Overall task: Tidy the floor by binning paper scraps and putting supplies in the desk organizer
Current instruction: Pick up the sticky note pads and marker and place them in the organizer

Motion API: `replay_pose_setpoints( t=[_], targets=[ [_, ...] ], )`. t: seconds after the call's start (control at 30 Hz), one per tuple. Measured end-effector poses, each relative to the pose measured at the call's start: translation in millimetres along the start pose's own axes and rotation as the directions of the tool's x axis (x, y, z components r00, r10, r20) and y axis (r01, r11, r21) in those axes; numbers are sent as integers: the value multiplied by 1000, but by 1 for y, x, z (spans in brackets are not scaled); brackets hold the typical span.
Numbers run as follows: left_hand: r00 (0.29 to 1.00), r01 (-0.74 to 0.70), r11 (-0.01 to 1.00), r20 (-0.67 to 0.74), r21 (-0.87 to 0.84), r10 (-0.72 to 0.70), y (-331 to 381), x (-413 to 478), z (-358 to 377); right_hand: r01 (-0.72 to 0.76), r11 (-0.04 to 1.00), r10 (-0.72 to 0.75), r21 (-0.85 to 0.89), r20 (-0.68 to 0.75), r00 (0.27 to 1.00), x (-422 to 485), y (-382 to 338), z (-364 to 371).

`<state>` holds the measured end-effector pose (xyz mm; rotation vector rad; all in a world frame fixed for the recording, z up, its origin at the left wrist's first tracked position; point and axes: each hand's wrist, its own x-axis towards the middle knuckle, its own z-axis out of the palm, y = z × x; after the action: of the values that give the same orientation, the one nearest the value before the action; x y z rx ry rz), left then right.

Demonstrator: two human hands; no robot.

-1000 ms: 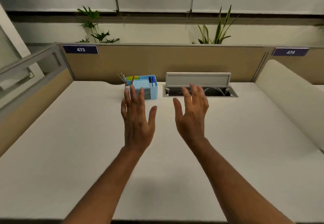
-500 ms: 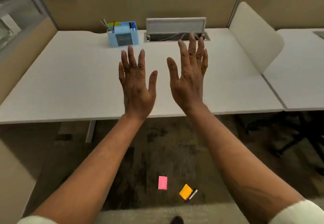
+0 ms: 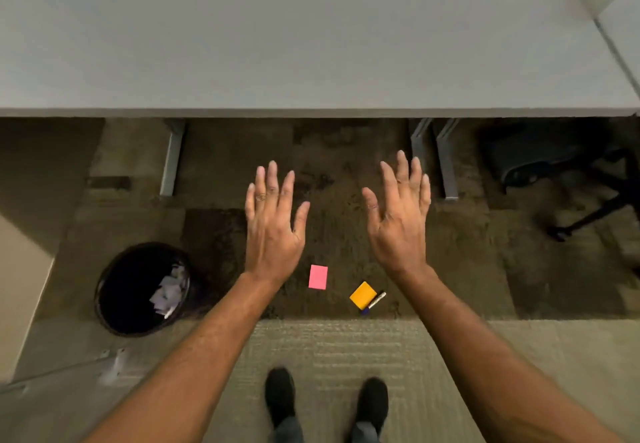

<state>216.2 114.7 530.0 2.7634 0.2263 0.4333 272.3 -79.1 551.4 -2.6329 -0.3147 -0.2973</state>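
On the dark carpet lie a pink sticky-note pad [image 3: 318, 277], an orange sticky-note pad [image 3: 362, 295] and a marker [image 3: 375, 300] touching the orange pad's right edge. My left hand [image 3: 273, 224] hovers open above and left of the pink pad. My right hand [image 3: 398, 217] hovers open above the orange pad and marker. Both hands are empty, fingers spread. A black round bin [image 3: 142, 288] with crumpled paper scraps [image 3: 168, 292] inside stands at the left. The desk organizer is out of view.
The white desk [image 3: 311, 44] fills the top, its front edge above the hands. Grey desk legs [image 3: 171, 162] [image 3: 446, 162] stand under it. A black office chair base [image 3: 571, 196] is at the right. My two black shoes [image 3: 325, 404] stand on the lighter carpet.
My view has tilted down from the desk top to the floor. The organizer has left the view; the bin and my shoes have come in. Both hands stay open and empty.
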Motion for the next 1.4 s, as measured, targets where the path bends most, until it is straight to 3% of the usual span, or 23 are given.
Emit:
replay_pose_setpoints(
  t=[0.2,0.57,0.67,0.73,0.8,0.9,1.0,1.07,1.23,1.4],
  targets=[
    [978,91,992,182,82,-105,-33,-81,128,-79,994,90,-69,174,981,-89,97,98],
    [897,297,949,312,101,-314,-105,-193,377,-256,963,269,-82,329,905,-222,227,325],
    [794,463,882,401,89,-457,-124,-216,438,-383,919,391,-97,363,846,-251,262,381],
    [648,662,747,451,66,-614,-136,-223,472,-525,845,523,-105,367,769,-264,284,414],
    [514,807,591,467,22,-720,-151,-225,504,-676,733,652,-73,358,668,-270,302,444],
    [447,874,480,513,-76,-733,-173,-225,550,-847,530,799,-38,357,484,-271,324,482],
    [457,864,499,516,-65,-724,-185,-222,588,-947,322,884,9,355,304,-271,345,516],
    [471,862,498,521,-98,-712,-186,-218,607,-971,238,902,34,363,233,-276,357,538],
    [552,817,555,495,-159,-671,-192,-215,653,-958,286,916,12,289,277,-276,367,573],
    [569,794,604,446,-76,-692,-181,-206,671,-971,235,943,-33,252,219,-266,360,586]
  ],
)
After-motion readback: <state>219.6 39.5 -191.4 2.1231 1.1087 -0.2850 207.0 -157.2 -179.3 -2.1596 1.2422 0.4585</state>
